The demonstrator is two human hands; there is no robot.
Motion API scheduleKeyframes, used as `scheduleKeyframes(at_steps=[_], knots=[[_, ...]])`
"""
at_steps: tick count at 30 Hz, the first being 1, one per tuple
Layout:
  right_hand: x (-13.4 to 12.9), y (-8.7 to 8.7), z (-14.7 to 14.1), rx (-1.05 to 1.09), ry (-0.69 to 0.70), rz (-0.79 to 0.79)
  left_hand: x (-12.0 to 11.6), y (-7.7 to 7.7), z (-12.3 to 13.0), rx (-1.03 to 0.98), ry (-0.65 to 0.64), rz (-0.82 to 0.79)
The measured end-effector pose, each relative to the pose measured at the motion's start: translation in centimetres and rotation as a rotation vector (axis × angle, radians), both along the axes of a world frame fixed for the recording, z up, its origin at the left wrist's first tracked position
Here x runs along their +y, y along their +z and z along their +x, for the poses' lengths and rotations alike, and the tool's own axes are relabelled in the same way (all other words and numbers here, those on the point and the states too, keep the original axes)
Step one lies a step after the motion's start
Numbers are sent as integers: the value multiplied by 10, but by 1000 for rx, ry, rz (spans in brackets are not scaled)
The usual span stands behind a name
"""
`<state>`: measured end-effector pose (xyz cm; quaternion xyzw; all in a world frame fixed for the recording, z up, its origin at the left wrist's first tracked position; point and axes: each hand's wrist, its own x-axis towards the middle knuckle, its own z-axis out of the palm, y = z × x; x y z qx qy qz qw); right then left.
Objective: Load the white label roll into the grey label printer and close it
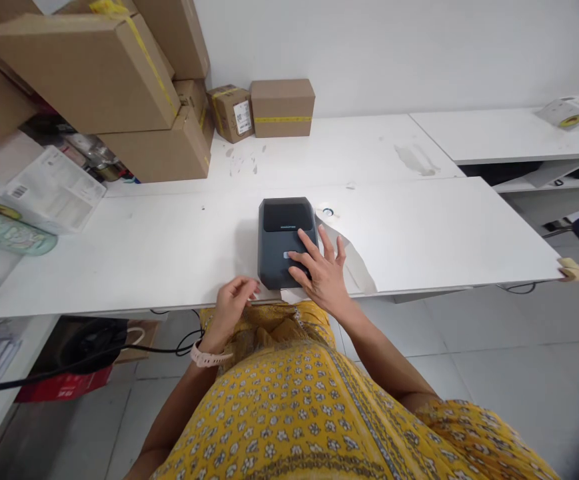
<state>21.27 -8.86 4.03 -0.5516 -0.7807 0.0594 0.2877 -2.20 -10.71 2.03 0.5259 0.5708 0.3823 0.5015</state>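
Yellow patterned clothing [279, 407]: we see it nearest, below the front edge of the white desk [179, 253].
Left hand [233, 300]: loosely curled at that edge, just beside the near left corner of the dark device [272, 257]; we cannot tell whether it pinches anything.
Right hand [325, 275]: apart from the left, fingers spread over the device's right side — one fingertip at the pale button [286, 255].
Dark device: on the desk, straight ahead of us.
Pale paper [362, 263]: just right of the device, partly behind the right hand.
Cardboard boxes [283, 107]: farther back — two smaller ones near the wall [369, 53].
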Motion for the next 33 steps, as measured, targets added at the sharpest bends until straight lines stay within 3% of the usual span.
scheduleKeyframes(at_steps=[3,8,12,15,19,22,24,27,29,31,33], knots=[[2,-3,3,81,48,-11,9,6,7,-56,178,194],[1,-5,18,435,146,-6,21,16,24,-175,178,261],[17,5,21,526,184,93,40,9,26,-212,248,266],[51,22,16,529,162,205,59,-1,29,-108,232,236],[115,54,6,532,72,326,80,-10,37,49,126,224],[156,78,2,505,-29,310,90,-12,42,128,75,196],[170,91,2,490,-82,298,93,-11,43,176,63,175],[163,102,6,419,-121,451,94,-5,42,238,55,158],[145,99,8,338,-47,496,94,-1,41,265,37,152],[125,86,8,204,148,312,94,3,41,294,11,154],[110,68,7,-5,340,17,95,5,40,328,-15,161]])
